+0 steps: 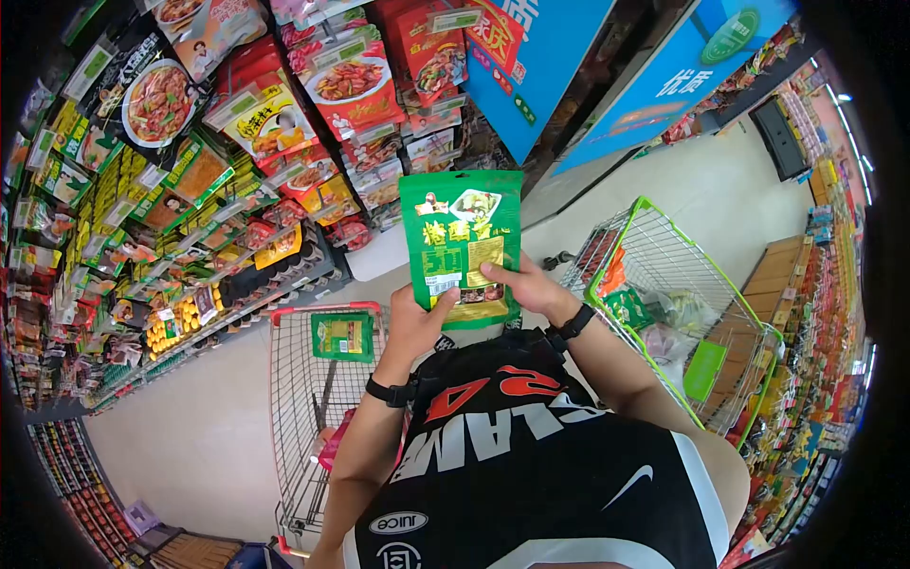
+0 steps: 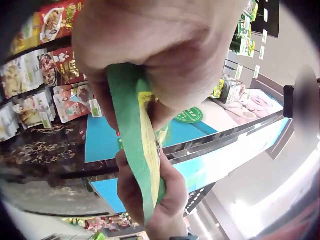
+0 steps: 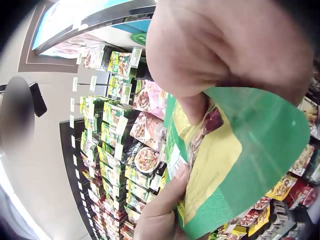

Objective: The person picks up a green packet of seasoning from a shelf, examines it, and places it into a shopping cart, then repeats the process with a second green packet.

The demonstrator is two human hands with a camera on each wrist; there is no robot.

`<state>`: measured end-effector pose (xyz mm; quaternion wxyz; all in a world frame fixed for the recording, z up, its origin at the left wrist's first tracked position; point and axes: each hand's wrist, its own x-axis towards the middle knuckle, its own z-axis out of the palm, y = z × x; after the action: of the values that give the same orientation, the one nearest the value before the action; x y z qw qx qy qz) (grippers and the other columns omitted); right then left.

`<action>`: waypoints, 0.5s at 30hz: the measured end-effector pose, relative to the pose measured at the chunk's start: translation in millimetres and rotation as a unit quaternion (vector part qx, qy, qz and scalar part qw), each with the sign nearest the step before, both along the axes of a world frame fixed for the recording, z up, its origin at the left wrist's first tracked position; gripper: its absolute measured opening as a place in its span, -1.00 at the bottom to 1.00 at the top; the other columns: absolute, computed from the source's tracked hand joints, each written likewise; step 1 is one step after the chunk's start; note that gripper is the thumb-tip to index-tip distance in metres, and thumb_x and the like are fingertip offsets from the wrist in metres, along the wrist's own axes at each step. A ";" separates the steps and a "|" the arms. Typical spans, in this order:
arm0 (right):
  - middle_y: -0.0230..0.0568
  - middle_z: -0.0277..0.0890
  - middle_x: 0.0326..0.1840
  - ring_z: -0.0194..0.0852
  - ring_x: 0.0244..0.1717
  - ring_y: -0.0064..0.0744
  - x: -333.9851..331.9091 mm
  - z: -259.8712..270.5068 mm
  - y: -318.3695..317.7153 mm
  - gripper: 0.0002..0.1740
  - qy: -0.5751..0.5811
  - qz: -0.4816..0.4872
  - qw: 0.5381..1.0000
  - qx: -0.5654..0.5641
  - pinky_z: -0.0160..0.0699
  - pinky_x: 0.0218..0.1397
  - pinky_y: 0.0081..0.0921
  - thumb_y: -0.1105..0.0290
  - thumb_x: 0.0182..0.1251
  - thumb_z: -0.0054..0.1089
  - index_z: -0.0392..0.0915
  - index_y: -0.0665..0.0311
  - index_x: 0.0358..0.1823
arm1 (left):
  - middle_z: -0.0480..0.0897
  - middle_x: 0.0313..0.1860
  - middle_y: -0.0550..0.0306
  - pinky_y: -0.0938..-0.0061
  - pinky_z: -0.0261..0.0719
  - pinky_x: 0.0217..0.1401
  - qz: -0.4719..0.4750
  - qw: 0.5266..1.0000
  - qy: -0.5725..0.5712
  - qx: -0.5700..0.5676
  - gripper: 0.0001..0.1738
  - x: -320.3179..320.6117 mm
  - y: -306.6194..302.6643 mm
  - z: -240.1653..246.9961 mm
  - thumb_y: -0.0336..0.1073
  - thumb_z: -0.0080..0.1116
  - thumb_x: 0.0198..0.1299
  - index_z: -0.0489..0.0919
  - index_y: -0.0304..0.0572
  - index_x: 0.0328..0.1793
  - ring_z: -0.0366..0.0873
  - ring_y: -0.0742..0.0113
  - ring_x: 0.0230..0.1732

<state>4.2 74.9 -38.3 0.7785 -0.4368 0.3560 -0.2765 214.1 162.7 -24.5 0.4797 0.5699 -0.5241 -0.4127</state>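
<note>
A green, flat food packet (image 1: 462, 204) with yellow lettering and a picture of food is held up in front of the chest by both hands. My left hand (image 1: 413, 321) grips its lower left side, thumb over the front beside the barcode label. On the lower right side, my right hand (image 1: 536, 287) pinches the packet with the thumb on its yellow printed panel. The left wrist view shows the packet (image 2: 131, 135) nearly edge-on. A see-through window (image 3: 214, 120) in the right wrist view shows dark red contents.
At the left stands a red-rimmed shopping cart (image 1: 275, 379) with another green packet (image 1: 343, 338) in its basket. A green-rimmed cart (image 1: 595, 275) with bagged goods is at the right. Shelves of hanging food packets (image 1: 353, 81) line the left, beside blue sign boards (image 1: 540, 57).
</note>
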 end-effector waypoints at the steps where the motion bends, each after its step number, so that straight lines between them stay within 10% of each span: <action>1: -0.20 0.50 0.38 0.48 0.31 -0.42 1.9 1.0 -0.1 -0.44 0.012 0.001 1.000 0.006 0.52 0.36 -0.37 0.35 0.58 0.18 0.27 0.35 0.50 | 0.81 -0.19 0.08 0.43 0.66 -0.12 -0.006 1.000 0.007 0.004 -0.75 3.4 0.7 -1.5 -0.31 0.39 0.31 0.73 -0.30 0.03 0.74 0.39 -0.21; 8: -0.37 0.63 -0.08 0.52 -0.23 -0.68 24.4 8.3 10.3 -0.61 0.068 0.065 0.986 -0.135 0.59 -0.26 -0.63 0.25 0.61 0.18 0.47 0.32 0.29 | 0.81 -0.16 0.06 0.45 0.65 -0.12 0.043 0.991 0.121 0.031 -0.73 21.9 0.2 -8.7 -0.32 0.40 0.31 0.72 -0.36 0.03 0.73 0.41 -0.20; 15: -0.33 0.63 -0.02 0.56 -0.18 -0.62 33.2 20.6 7.6 -0.58 0.043 0.061 0.981 -0.178 0.64 -0.15 -0.57 0.26 0.62 0.15 0.46 0.34 0.34 | 0.80 -0.18 0.10 0.47 0.64 -0.13 0.061 0.990 0.126 -0.008 -0.75 26.5 -15.4 6.6 -0.34 0.38 0.33 0.73 -0.35 0.03 0.68 0.47 -0.22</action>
<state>37.5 82.5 -17.7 0.6872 -0.6012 0.3071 -0.2683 240.5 147.3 -17.9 0.5706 0.5402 -0.4276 -0.4469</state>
